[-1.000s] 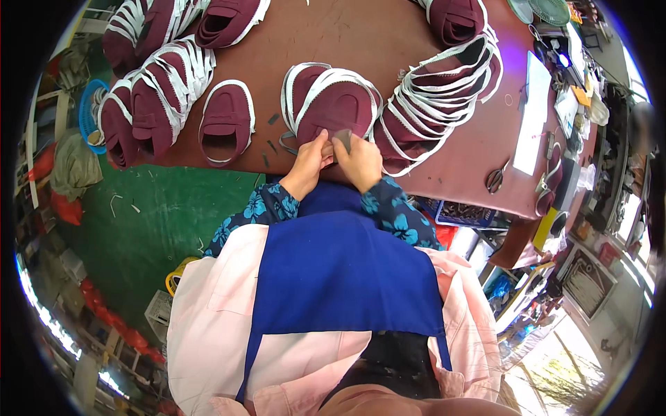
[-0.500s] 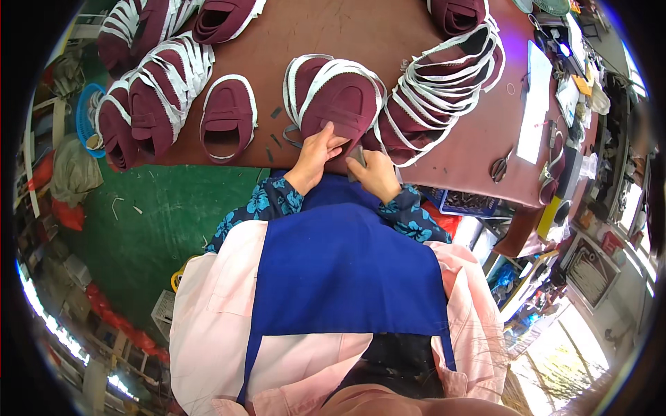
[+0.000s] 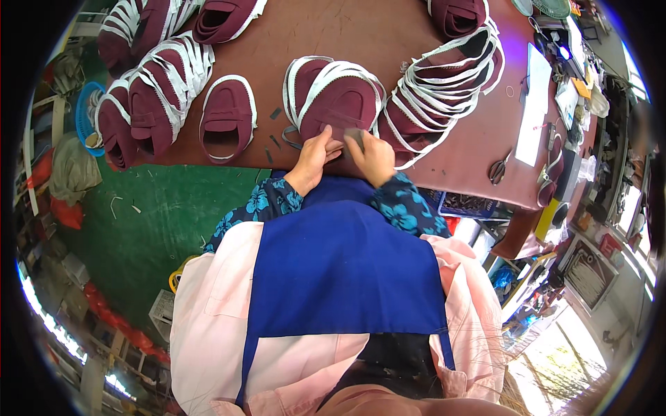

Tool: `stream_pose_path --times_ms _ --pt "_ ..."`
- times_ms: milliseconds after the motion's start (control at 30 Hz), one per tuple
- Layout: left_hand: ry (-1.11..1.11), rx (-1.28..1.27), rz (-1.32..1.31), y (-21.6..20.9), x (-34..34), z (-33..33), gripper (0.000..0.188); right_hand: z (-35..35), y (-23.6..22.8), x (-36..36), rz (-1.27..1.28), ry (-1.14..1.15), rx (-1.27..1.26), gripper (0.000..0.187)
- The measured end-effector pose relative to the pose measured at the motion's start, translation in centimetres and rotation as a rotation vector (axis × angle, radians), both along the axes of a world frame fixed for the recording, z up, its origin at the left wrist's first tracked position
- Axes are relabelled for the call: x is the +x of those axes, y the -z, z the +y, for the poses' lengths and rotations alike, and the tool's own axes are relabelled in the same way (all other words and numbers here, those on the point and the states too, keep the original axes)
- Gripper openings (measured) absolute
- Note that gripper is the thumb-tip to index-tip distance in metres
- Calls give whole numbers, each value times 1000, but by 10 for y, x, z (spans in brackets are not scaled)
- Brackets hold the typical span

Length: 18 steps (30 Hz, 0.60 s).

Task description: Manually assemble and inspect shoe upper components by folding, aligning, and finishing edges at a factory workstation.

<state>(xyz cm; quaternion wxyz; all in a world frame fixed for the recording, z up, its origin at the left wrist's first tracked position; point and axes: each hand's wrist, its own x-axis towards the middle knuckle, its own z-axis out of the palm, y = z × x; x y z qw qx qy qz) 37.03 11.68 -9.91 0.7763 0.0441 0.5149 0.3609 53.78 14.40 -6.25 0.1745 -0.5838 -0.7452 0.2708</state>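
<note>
A maroon shoe upper (image 3: pixel 338 102) with a white toothed edge lies at the table's near edge, overlapping another upper (image 3: pixel 300 76) of the same kind. My left hand (image 3: pixel 314 164) grips its near end, thumb pointing along the top. Beside it my right hand (image 3: pixel 374 158) is closed on a small dark grey flat piece (image 3: pixel 354 136), which is blurred and lies against the upper. What kind of thing this piece is, I cannot make out. Close to the left hand, a grey loop (image 3: pixel 291 136) sticks out from under the uppers.
A single upper (image 3: pixel 227 114) lies to the left, past it a stacked row of uppers (image 3: pixel 163 90). Another row (image 3: pixel 440 90) curves along the right. Scissors (image 3: pixel 497 170), a white sheet (image 3: pixel 533 104) and dark scraps (image 3: pixel 275 113) lie on the brown table (image 3: pixel 312 28).
My right hand has moved up and slightly left with the grey piece, from the upper's near edge onto its top. My left hand stays nearly in place on the upper.
</note>
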Motion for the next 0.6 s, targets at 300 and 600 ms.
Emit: stream_pose_path --times_ms 300,600 --pt "-57 -58 36 -19 4 9 40 23 -26 -8 268 78 -47 29" --pt "-56 -20 -16 -34 3 15 39 -44 -17 26 44 -107 -21 30"
